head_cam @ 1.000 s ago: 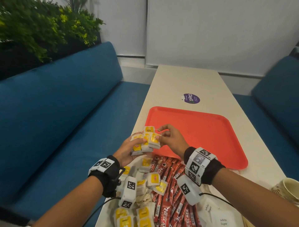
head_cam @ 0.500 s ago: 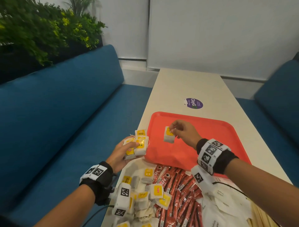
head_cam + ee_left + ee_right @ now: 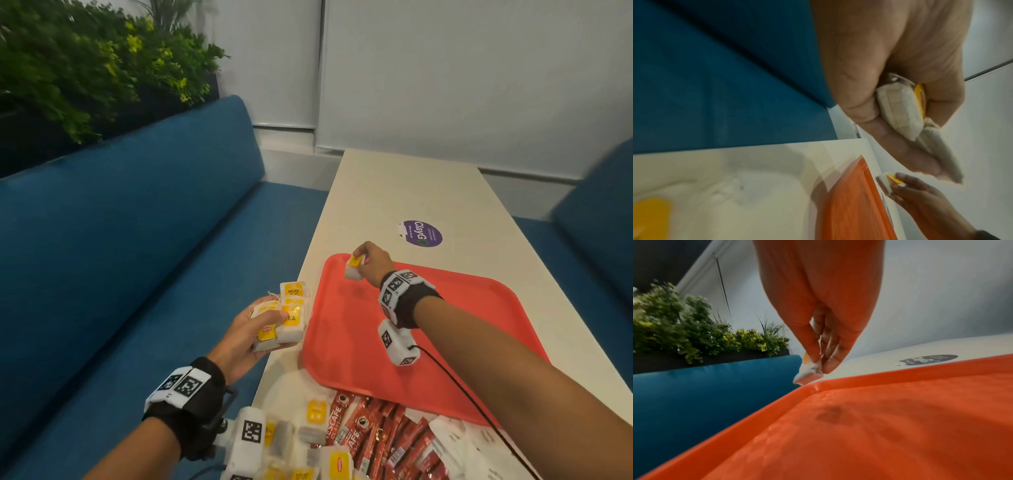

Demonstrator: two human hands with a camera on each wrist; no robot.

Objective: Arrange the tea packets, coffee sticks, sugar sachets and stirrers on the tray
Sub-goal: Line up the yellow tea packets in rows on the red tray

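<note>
A person's right hand (image 3: pixel 373 262) holds 1 tea packet (image 3: pixel 354 268) over the far left corner of an orange tray (image 3: pixel 479 329).

Thumb and fingertips (image 3: pixel 813 352) pinch the packet's upper end, so that it hangs just above the tray's corner rim without resting on it, as the right wrist view shows. The left hand (image 3: pixel 246 334) hovers beside the tray's left edge, above the edge of the cream table (image 3: pixel 394 192), its fingers curled under a bundle of tea packets (image 3: pixel 286 317) with the thumb across the top. At the tray's near edge lie loose tea packets (image 3: pixel 317 411), red coffee sticks (image 3: pixel 373 431) and white sugar sachets (image 3: pixel 455 442) in a heap on the table. A purple sticker (image 3: pixel 423 233) sits beyond the tray, and a blue sofa (image 3: pixel 120 240) runs along the left.
</note>
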